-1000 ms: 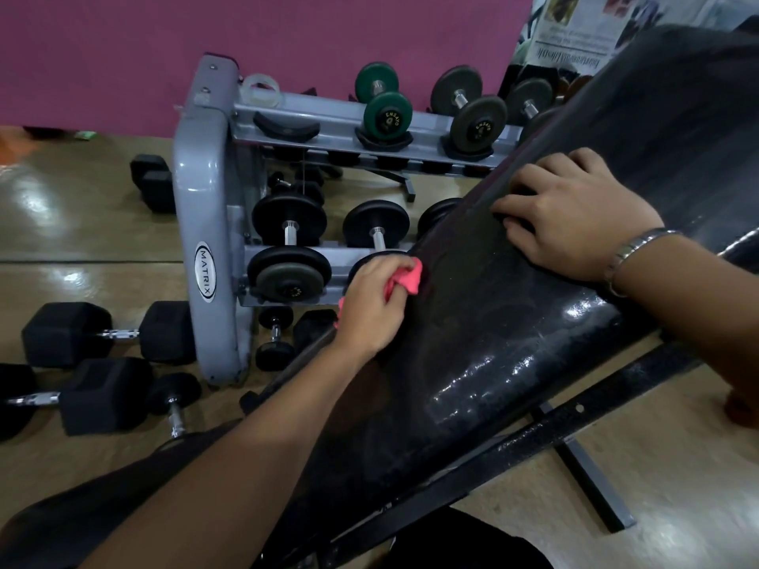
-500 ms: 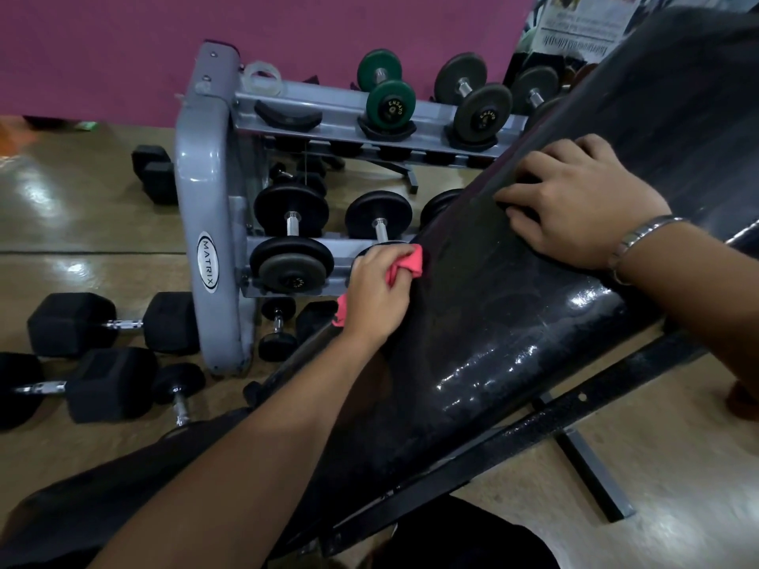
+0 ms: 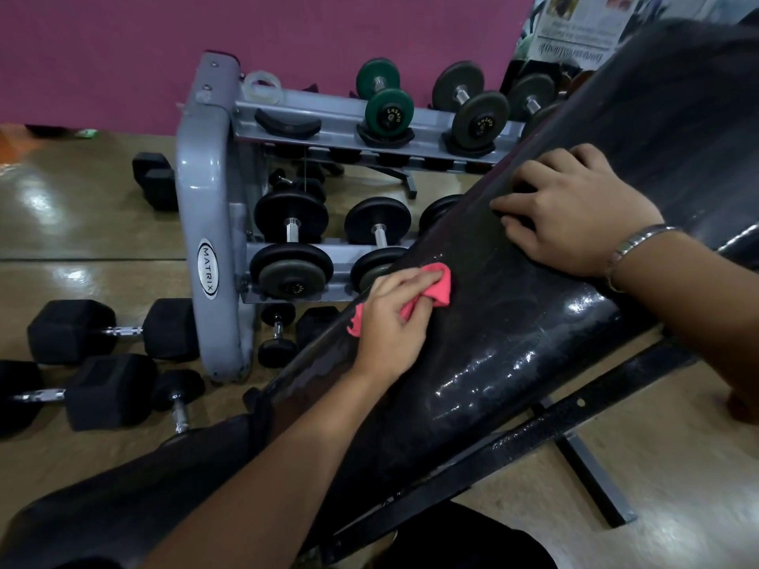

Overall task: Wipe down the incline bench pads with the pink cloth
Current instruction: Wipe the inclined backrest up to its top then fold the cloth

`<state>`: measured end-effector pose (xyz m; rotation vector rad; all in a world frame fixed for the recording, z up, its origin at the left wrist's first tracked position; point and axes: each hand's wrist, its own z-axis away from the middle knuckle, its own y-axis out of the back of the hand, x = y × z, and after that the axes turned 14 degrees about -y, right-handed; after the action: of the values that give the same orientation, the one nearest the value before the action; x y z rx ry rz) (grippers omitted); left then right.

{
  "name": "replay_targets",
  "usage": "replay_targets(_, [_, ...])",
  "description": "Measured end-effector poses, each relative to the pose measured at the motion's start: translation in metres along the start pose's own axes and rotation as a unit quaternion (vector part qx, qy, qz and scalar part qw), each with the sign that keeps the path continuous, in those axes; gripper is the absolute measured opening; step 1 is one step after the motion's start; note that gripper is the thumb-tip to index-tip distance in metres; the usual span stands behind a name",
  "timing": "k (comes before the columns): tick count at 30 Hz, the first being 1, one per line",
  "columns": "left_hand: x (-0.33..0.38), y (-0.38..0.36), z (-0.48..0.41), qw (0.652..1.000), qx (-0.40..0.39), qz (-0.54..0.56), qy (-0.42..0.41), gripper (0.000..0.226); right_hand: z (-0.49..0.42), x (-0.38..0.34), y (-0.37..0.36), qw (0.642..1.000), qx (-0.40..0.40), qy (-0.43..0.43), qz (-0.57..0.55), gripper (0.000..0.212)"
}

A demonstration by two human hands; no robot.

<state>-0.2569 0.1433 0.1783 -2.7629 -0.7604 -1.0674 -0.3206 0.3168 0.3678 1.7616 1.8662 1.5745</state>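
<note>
Pink cloth [image 3: 436, 286] lies bunched against the left edge of the black incline back pad [image 3: 513, 322], clenched in the left hand [image 3: 390, 322]. Right hand [image 3: 575, 211] rests fingers-curled, empty, on the pad higher up.

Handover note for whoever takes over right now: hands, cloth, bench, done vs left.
Left hand: shut on the pink cloth, pressed to the left edge of the incline back pad.
Right hand: empty, flat on the pad higher up, bracing.
Done: pad near the cloth looks wet and streaked.
Left: upper pad beyond the right hand, and the seat pad; cannot tell if that was wiped.
</note>
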Motion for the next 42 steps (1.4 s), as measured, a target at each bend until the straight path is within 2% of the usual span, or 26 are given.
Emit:
replay_targets(4, [-0.001, -0.008, -0.019, 0.997, 0.033, 0.003, 0.075, 0.032, -0.003, -0.002, 0.002, 1.000, -0.003, 0.000, -0.004, 0.057])
replay_targets(9, [0.008, -0.003, 0.008, 1.000, 0.002, 0.012, 0.008, 0.034, -0.001, -0.002, -0.002, 1.000, 0.010, 0.003, -0.004, 0.055])
replay_targets(12, [-0.001, 0.000, -0.005, 0.998, 0.019, 0.024, 0.054, 0.032, -0.001, -0.003, -0.001, 1.000, 0.010, 0.002, -0.005, 0.053])
replay_targets(14, [0.012, -0.007, -0.010, 0.998, 0.032, 0.003, 0.056, 0.032, -0.001, -0.002, 0.000, 1.000, 0.011, -0.001, -0.007, 0.054])
replay_targets(19, [0.019, -0.003, 0.018, 0.999, -0.002, 0.002, -0.035, 0.033, -0.001, -0.003, -0.004, 1.000, 0.019, 0.002, -0.007, 0.055])
replay_targets(24, [0.030, -0.011, 0.002, 0.999, 0.026, -0.011, 0.031, 0.033, -0.001, -0.004, -0.001, 1.000, 0.016, -0.001, -0.007, 0.055])
replay_targets(28, [0.033, -0.004, 0.028, 0.998, -0.013, 0.002, -0.055, 0.033, 0.000, -0.003, -0.005, 1.000, 0.018, 0.001, -0.002, 0.053])
replay_targets(32, [0.031, -0.006, 0.016, 0.999, 0.030, -0.011, 0.022, 0.031, 0.000, -0.004, -0.004, 1.000, 0.016, -0.004, -0.011, 0.053])
replay_targets(37, [0.040, -0.004, 0.037, 0.997, -0.016, -0.010, -0.068, 0.031, 0.001, -0.003, -0.007, 1.000, 0.021, -0.005, -0.005, 0.052])
replay_targets(42, [0.045, -0.012, 0.022, 0.999, 0.029, -0.036, -0.002, 0.028, -0.002, -0.006, -0.003, 1.000, 0.018, -0.008, -0.007, 0.053])
